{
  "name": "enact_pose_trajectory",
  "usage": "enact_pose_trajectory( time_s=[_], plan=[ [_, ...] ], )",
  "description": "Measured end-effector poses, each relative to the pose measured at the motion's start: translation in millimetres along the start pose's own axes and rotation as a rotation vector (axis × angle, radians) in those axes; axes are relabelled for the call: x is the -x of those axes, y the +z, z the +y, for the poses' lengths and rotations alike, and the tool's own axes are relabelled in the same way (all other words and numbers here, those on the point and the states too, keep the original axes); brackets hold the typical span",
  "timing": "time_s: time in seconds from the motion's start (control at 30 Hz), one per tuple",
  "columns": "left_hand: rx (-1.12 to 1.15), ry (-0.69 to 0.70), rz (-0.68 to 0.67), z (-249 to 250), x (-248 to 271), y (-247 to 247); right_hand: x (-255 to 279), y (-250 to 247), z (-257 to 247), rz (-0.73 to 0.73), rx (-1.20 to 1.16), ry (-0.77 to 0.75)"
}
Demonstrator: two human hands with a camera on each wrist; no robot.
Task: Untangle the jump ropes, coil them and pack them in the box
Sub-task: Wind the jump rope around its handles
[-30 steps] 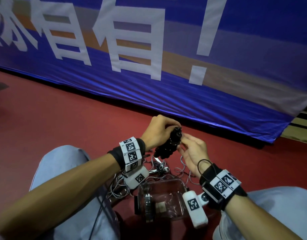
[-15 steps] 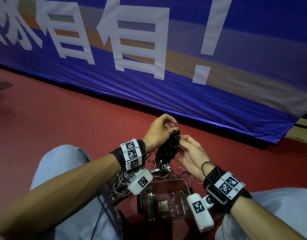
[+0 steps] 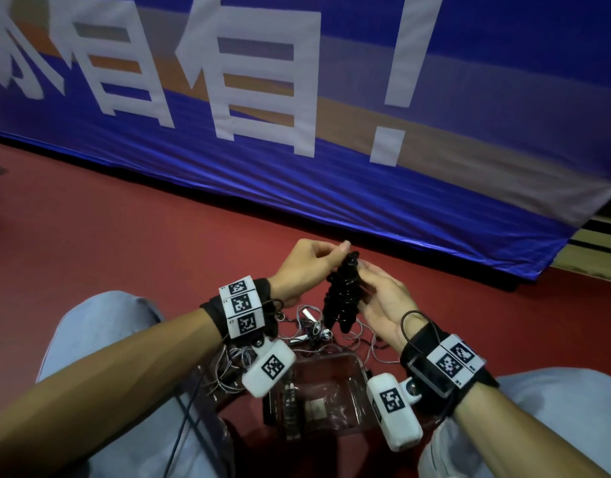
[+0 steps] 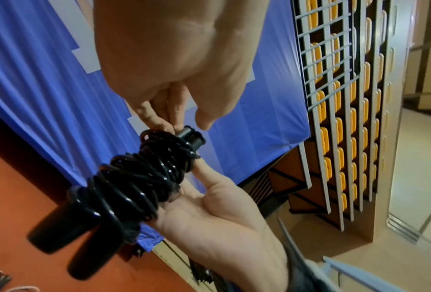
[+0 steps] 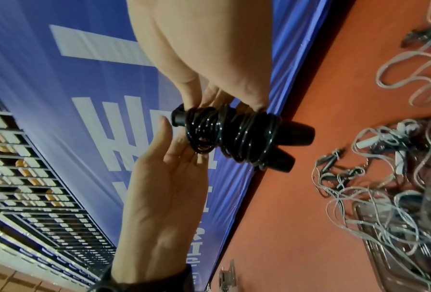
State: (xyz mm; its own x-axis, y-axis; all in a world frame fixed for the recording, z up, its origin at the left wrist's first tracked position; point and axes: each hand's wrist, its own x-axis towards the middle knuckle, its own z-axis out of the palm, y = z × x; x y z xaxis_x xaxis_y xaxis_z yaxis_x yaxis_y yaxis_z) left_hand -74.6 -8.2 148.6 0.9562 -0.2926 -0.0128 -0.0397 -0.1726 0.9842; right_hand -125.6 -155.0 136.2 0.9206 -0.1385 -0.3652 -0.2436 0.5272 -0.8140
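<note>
Black jump rope [image 3: 342,294]: wound tight round its two black handles, held up in the air between both hands, above the floor and at 12 o'clock from the box. The thick handle ends point down toward the box; the narrow cap ends point up.

Left hand [image 3: 298,267]: at 9 o'clock of the bundle. Its fingers [image 4: 159,118] are curled, and the tips pinch the top of the bundle, right at the cap ends of the handles.

Right hand [image 3: 383,300]: at 3 o'clock of the bundle, palm turned toward it. The fingers [image 5: 174,150] lie nearly straight along the coils and touch them from the side; they are not wrapped round the bundle.

Box [image 3: 357,365]: clear plastic, open, on the red floor between the person's knees, directly below the hands. A dark item and a small pale piece lie inside; I cannot tell what they are.

Grey jump ropes [image 3: 311,331]: a loose tangle of thin grey cord and pale handles on the floor, touching the far rim of the box and spilling round its left side at 9 o'clock.

Banner [image 3: 297,167]: blue with large white characters, hanging down to the floor at 12 o'clock.
</note>
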Motion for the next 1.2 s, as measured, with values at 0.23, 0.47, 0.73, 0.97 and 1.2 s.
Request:
enact_pose_trajectory(
  time_s=[0.23, 0.47, 0.73, 0.97, 1.2],
  plan=[
    [0.059, 0.049, -0.058, 0, 0, 6, 9, 8, 7, 0.009, -0.136, -0.019],
    [0.060, 0.037, -0.067, 6, -3, 1, 14, 20, 13, 0.002, -0.157, -0.111],
    [0.155, -0.052, -0.121, 5, 0, 4, 14, 17, 9, 0.046, -0.191, -0.029],
    [0.116, -0.094, -0.182, 7, -3, 6, 10, 16, 5, 0.036, -0.169, -0.026],
    [0.216, -0.136, -0.200, 5, -4, 11, 7, 14, 2, 0.050, -0.169, -0.032]
  ],
)
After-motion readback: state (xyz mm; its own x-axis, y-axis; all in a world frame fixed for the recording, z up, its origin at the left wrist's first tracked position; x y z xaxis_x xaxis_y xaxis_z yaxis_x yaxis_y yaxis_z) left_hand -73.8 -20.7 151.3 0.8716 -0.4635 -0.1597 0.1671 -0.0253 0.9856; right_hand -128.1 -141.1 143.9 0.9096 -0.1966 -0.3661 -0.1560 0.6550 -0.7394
